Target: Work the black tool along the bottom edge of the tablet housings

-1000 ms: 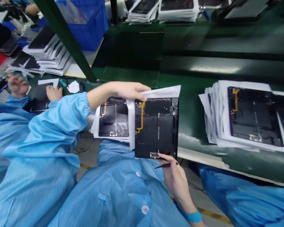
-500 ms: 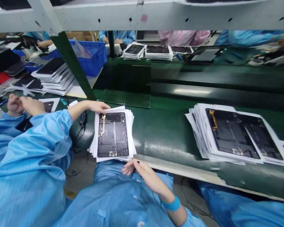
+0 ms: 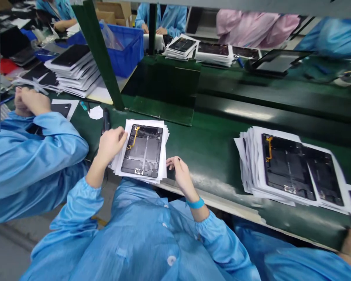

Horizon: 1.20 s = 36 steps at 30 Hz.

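Observation:
A black tablet back housing (image 3: 143,150), with an orange flex cable along its upper left, lies face up on a stack of white paper sheets (image 3: 163,166) at the bench edge. My left hand (image 3: 111,145) is at the left side of the stack, its fingers curled and closed; whether they pinch anything is hidden. Just off the stack's lower right edge, my right hand (image 3: 179,171) has its fingers bent together. A small dark tip shows at that hand, but the thing it belongs to is mostly hidden.
Housings on paper (image 3: 289,168) are piled to the right. A black handheld tool (image 3: 105,120) and a white scrap (image 3: 95,112) lie at the upper left. A green post (image 3: 101,58) rises before a blue bin (image 3: 125,50). Co-workers sit around, one's hands (image 3: 33,102) at left.
My left hand has moved from the housing's top left corner down to the stack's left side. My right hand has risen from below the bench edge to the stack's right side. The view has shifted.

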Motion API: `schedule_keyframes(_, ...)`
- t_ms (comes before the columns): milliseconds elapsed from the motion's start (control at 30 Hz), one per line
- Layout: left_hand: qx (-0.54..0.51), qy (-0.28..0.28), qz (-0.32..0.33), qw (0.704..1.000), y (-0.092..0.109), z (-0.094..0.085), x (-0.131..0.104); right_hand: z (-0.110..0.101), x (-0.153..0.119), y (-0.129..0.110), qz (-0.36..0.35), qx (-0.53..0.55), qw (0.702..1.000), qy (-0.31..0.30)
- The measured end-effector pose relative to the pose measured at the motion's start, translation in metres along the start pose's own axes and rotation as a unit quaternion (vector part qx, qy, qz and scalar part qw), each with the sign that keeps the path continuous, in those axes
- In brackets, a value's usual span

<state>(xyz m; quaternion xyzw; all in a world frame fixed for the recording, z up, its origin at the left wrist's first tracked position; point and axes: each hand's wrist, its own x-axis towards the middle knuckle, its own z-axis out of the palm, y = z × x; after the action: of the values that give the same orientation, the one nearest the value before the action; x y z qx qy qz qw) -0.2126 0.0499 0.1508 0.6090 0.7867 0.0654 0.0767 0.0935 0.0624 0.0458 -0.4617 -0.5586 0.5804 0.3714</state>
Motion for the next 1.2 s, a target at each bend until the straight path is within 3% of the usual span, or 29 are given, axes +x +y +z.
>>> schedule_keyframes(100,0.011,0.01,-0.033,0.999,-0.004,0.034,-0.032,0.001,0.012,-0.004,-0.03,-0.053,0.998,-0.015)
schedule_keyframes(233,0.004,0.036,-0.025,0.999,-0.002,0.058,-0.041,0.009,0.017,-0.012,-0.067,-0.099,0.992,-0.023)
schedule_keyframes(433,-0.007,0.087,-0.028,0.996,0.0,0.063,-0.042,0.018,0.017,-0.012,-0.086,-0.126,0.988,-0.034)
schedule_keyframes(600,-0.026,0.118,-0.06,0.991,0.002,0.066,-0.043,0.013,0.016,-0.008,-0.075,-0.113,0.99,-0.044)
schedule_keyframes(867,-0.143,0.124,-0.052,0.981,0.008,0.071,-0.033,0.009,-0.002,-0.003,-0.033,-0.043,0.997,-0.059)
schedule_keyframes(967,-0.24,0.131,-0.056,0.96,-0.009,0.075,-0.026,0.01,-0.003,0.008,-0.006,-0.003,1.0,-0.021)
schedule_keyframes(1067,-0.363,0.119,-0.068,0.922,-0.032,0.085,-0.02,0.015,0.001,0.021,0.029,0.047,0.997,0.059)
schedule_keyframes(1200,-0.496,0.067,-0.08,0.862,-0.044,0.109,-0.022,0.041,0.005,0.029,0.072,0.114,0.982,0.131)
